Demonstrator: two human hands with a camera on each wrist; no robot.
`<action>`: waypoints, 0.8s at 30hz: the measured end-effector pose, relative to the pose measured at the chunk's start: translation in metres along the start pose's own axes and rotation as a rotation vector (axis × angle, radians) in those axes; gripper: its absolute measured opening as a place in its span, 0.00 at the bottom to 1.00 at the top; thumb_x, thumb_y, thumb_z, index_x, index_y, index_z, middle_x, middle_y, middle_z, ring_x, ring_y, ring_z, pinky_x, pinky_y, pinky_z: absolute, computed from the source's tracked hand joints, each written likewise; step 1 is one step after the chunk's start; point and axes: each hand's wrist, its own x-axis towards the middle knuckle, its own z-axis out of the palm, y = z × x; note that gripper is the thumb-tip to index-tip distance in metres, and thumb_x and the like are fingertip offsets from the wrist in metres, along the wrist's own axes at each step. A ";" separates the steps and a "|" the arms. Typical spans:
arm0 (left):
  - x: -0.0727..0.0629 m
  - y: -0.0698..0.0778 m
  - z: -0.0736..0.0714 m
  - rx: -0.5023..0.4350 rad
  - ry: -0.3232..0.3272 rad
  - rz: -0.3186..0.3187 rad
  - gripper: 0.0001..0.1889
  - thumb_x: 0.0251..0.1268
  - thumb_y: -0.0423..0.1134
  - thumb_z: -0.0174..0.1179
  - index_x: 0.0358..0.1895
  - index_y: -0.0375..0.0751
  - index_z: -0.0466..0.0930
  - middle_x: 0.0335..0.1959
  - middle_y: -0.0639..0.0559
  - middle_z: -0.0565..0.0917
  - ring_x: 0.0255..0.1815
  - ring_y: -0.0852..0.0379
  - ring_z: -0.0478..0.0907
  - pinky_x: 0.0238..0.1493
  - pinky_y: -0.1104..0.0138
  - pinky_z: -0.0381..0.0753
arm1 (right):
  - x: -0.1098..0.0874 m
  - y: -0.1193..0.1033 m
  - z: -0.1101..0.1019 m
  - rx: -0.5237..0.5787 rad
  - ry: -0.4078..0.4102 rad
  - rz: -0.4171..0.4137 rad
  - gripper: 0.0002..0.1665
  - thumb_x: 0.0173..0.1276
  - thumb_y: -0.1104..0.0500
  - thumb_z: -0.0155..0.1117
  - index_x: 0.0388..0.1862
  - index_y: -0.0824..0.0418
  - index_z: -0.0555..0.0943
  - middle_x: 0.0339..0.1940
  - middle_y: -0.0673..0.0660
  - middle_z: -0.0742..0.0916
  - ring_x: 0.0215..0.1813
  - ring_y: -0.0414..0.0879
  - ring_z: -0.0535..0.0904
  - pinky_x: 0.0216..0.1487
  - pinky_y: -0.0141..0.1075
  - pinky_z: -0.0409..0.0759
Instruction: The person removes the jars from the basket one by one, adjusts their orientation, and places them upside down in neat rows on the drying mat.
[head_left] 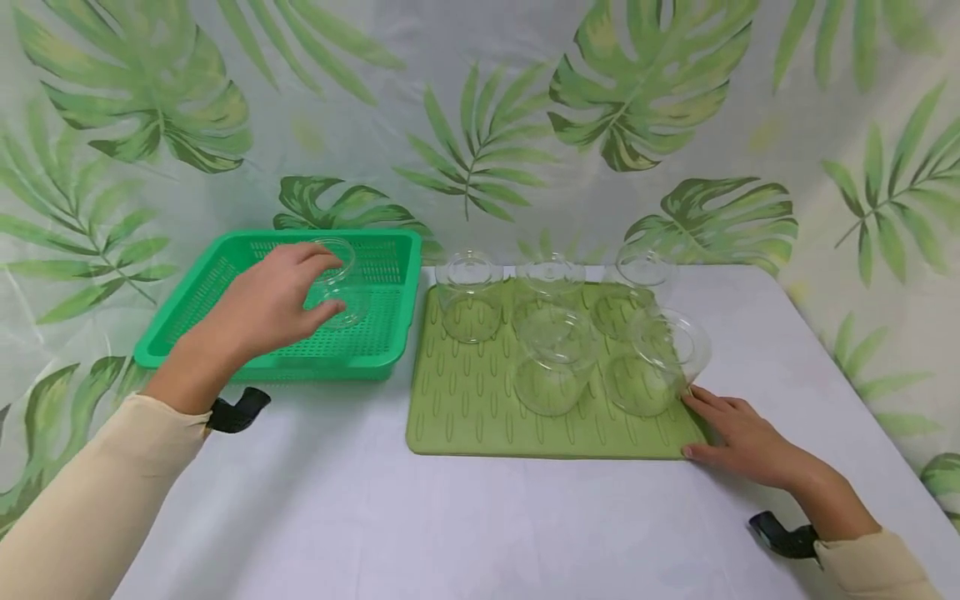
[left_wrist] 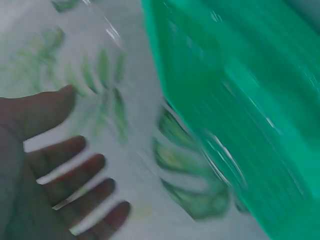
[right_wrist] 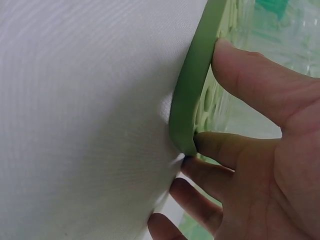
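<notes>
My left hand (head_left: 273, 292) hovers over the green plastic basket (head_left: 150, 350), fingers spread, beside a clear cup (head_left: 341, 310) standing in it. In the left wrist view the fingers (left_wrist: 55, 110) are nearly straight with nothing between them; that view is blurred. On the right, my right hand (head_left: 750, 442) touches the front right corner of the green ribbed mat (head_left: 465, 417). Its thumb and forefinger lie along the mat's edge (right_wrist: 192, 85) in the right wrist view. Several clear cups stand on the mat, the nearest to this hand being a wide-rimmed cup (head_left: 645, 375).
A white cloth (head_left: 450, 533) covers the table, and its right edge slopes away past the mat. Behind stands a leaf-printed curtain (head_left: 495, 50). The basket's right wall is close to the mat's left edge. Other clear cups (head_left: 471, 304) stand toward the back of the mat.
</notes>
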 end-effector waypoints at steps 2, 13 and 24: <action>0.007 -0.014 -0.003 0.010 -0.016 -0.039 0.28 0.66 0.43 0.64 0.65 0.32 0.73 0.66 0.34 0.73 0.68 0.35 0.68 0.61 0.41 0.73 | -0.001 0.000 0.001 -0.001 -0.004 -0.003 0.48 0.63 0.46 0.70 0.72 0.73 0.65 0.73 0.76 0.66 0.66 0.73 0.63 0.56 0.69 0.70; 0.049 -0.069 0.002 -0.162 -0.163 -0.234 0.40 0.67 0.49 0.62 0.74 0.29 0.58 0.73 0.26 0.61 0.74 0.28 0.56 0.69 0.35 0.60 | 0.001 0.002 0.000 0.022 0.010 -0.024 0.48 0.62 0.47 0.71 0.71 0.74 0.66 0.72 0.77 0.67 0.65 0.74 0.63 0.57 0.69 0.70; 0.054 -0.088 0.032 -0.374 -0.374 -0.497 0.64 0.62 0.58 0.64 0.77 0.31 0.20 0.77 0.22 0.32 0.78 0.22 0.35 0.72 0.31 0.51 | 0.002 0.001 0.000 0.001 0.003 -0.016 0.48 0.62 0.46 0.71 0.71 0.74 0.66 0.72 0.76 0.67 0.65 0.74 0.64 0.58 0.68 0.70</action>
